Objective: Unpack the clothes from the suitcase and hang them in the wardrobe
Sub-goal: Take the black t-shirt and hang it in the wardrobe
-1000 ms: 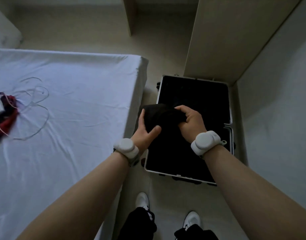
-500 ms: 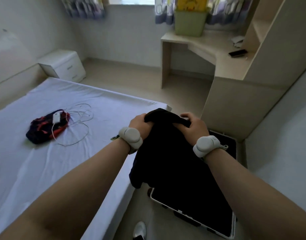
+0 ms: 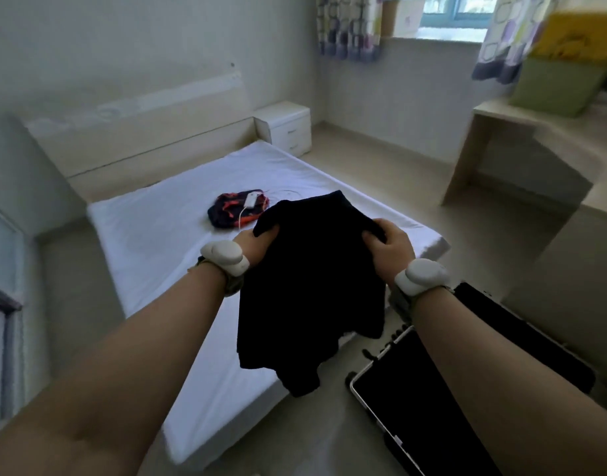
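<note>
Bare bed lies ahead; a pouch sits mid-mattress, suitcase right.

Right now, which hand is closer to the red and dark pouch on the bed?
Left. The left hand grips the black cloth garment close to the red-and-dark fabric pouch; the right hand holds its other side, farther away.

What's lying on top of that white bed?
A dark bundle with orange-red patches lies on the bed, with a small white device and cord on it. The black garment, gripped by left hand and right hand, hides part of the bed behind it.
</note>
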`<move>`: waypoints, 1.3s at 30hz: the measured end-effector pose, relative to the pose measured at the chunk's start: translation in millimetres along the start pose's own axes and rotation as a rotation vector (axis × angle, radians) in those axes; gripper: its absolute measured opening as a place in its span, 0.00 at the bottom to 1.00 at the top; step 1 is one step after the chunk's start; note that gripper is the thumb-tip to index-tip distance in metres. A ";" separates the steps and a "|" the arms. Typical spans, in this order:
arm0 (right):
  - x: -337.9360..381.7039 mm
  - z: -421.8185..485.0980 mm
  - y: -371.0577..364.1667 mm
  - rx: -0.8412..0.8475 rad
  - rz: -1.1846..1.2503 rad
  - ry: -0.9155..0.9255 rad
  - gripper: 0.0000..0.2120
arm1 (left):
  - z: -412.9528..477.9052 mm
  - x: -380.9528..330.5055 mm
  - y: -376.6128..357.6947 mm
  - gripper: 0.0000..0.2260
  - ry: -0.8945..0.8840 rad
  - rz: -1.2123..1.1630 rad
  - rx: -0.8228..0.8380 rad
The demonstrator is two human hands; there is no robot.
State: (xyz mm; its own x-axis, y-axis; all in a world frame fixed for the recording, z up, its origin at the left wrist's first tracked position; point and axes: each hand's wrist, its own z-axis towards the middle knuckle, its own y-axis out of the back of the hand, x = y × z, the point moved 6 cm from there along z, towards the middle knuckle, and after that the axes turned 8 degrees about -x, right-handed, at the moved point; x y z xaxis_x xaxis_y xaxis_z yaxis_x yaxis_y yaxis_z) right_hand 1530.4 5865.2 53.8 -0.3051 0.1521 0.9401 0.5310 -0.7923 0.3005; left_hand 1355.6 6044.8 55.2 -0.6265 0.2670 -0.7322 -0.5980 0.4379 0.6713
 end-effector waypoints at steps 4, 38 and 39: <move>38.8 -7.1 -53.5 0.065 0.034 0.038 0.10 | -23.3 43.1 58.5 0.19 -0.084 -0.016 -0.056; 223.1 -227.9 -571.6 0.789 0.399 -0.093 0.18 | -113.2 389.6 378.0 0.18 0.118 -0.152 -0.485; 221.7 -226.0 -576.2 0.849 0.387 -0.045 0.19 | -105.2 395.5 387.0 0.19 0.156 -0.228 -0.514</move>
State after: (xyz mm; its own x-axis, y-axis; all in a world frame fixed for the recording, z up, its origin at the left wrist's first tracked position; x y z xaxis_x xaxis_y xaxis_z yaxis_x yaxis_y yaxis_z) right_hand 978.2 6222.0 52.6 0.0348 0.0044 0.9994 0.9946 -0.0978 -0.0342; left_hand 823.9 6229.5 37.4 -0.4961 0.0682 -0.8656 -0.8680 -0.0134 0.4964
